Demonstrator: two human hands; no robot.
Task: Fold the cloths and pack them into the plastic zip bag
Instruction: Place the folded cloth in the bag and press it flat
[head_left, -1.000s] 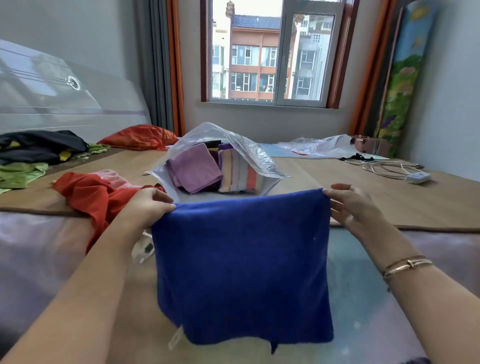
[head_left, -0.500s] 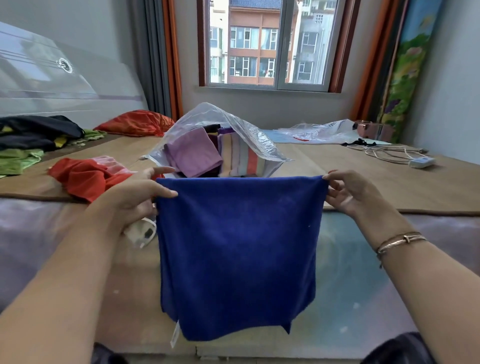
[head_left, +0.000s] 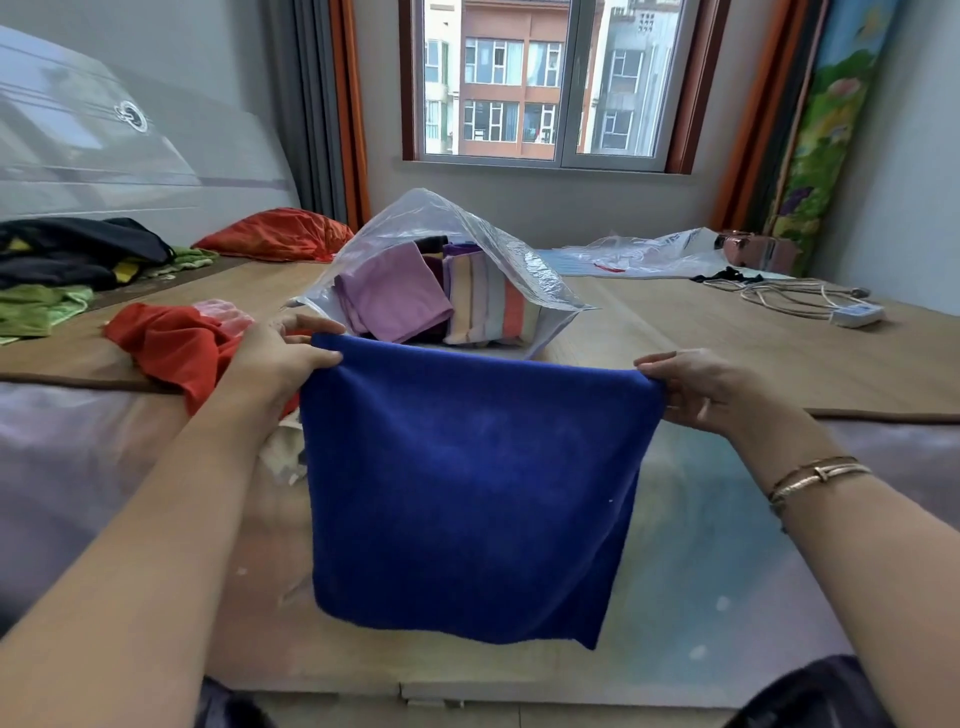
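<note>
A blue cloth (head_left: 467, 488) hangs in front of me, stretched between both hands by its top edge. My left hand (head_left: 275, 364) pinches the top left corner and my right hand (head_left: 696, 387) pinches the top right corner. Just behind the cloth, a clear plastic zip bag (head_left: 457, 234) stands open on the bed. Inside it are a folded lilac cloth (head_left: 395, 296) and a striped cloth (head_left: 493, 306). The bag's lower front is hidden by the blue cloth.
A red cloth (head_left: 166, 348) and a pink one lie to the left of the bag. Dark and green clothes (head_left: 57, 260) and an orange pillow (head_left: 275, 234) sit at the far left. A white power strip with cable (head_left: 852, 314) and another plastic bag (head_left: 644, 254) lie at the right.
The blue cloth has been pulled wider and tauter, with my right hand moving outward. Its hanging part looks shorter and its lower edge swings to the right.
</note>
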